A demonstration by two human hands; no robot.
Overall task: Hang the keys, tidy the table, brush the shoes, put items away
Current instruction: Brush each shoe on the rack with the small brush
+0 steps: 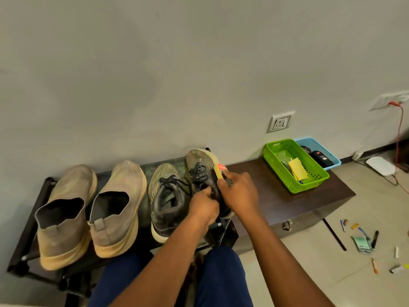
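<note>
Rack top: I count four dusty shoes. My left hand grips the tilted dark lace-up sneaker at the rack's right end; my right hand is closed on a tan wooden brush.

Shoes: four on rack top — two tan slip-ons toward left edge, two dark lace-ups toward right edge, one of them tilted.
Brush: one.
Hands: two, left hand, right hand.
Baskets: two at far right corner of dark bench top — one green basket, one blue basket just beside it.
Wall sockets: two, socket and another.
Floor litter at right: several small items, too small to count surely.
</note>
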